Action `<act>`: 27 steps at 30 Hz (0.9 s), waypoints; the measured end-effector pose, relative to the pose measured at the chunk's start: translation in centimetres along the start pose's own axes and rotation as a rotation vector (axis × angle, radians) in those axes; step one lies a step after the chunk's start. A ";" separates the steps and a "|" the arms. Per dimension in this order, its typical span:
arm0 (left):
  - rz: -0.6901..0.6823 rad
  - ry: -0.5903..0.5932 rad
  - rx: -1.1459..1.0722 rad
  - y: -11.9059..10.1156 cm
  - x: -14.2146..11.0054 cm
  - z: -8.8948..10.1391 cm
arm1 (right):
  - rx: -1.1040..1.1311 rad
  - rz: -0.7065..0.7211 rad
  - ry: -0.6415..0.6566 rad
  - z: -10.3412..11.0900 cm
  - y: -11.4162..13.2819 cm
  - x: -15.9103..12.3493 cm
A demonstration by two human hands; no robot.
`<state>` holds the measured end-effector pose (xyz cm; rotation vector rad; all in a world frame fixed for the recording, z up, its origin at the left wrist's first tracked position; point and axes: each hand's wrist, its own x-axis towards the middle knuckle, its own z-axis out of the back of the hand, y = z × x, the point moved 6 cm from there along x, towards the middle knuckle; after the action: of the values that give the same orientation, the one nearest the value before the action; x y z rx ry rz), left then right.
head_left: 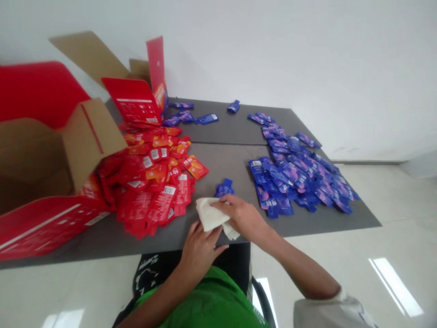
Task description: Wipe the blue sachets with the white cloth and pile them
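My right hand (244, 217) pinches a folded cream-white cloth (212, 215) between thumb and fingers, just above the table's front edge. My left hand (201, 246) lies beside and below it, fingers stretched and apart, some of them touching the cloth's lower side or tucked behind it. Right behind the cloth, a single blue sachet (224, 187) lies on the grey table, partly covered. To the left spreads a heap of red sachets (153, 182). A pile of blue sachets (297, 171) covers the table on the right.
An open red carton (51, 223) stands at the near left, its flap leaning over the red heap. Another open red carton (134, 98) is behind it. Several loose blue sachets (207, 119) lie toward the back. A white wall (290, 50) borders the grey table (225, 157).
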<state>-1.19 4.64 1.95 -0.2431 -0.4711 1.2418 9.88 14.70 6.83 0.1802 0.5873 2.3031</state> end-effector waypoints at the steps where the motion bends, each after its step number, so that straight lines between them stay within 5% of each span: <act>1: 0.004 0.000 -0.001 0.0 0.0 0.0 | 0.014 0.008 0.027 -0.7 0.0 0.0; 4: -0.016 0.004 -0.019 -0.2 0.2 0.3 | 0.008 -0.067 0.004 -0.7 -2.2 1.9; 8: -0.029 -0.011 -0.029 -0.3 0.4 0.6 | -0.111 -0.199 -0.083 1.9 -4.8 4.1; 11: -0.018 -0.011 -0.033 -0.3 0.3 0.5 | -0.078 -0.110 -0.097 1.8 -2.8 2.7; 16: 0.016 0.012 -0.034 -0.1 0.2 0.2 | 0.013 -0.014 0.021 -1.3 -0.7 1.0; 22: -0.010 -0.012 -0.027 -0.3 0.3 0.5 | -0.114 -0.197 -0.081 1.7 -4.4 4.1; 27: 0.020 0.001 -0.026 -0.1 0.0 0.1 | -0.014 -0.018 -0.051 0.3 -0.4 0.9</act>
<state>-1.12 4.59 2.10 -0.2712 -0.4856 1.2551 9.59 15.67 6.87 0.2261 0.5451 2.2779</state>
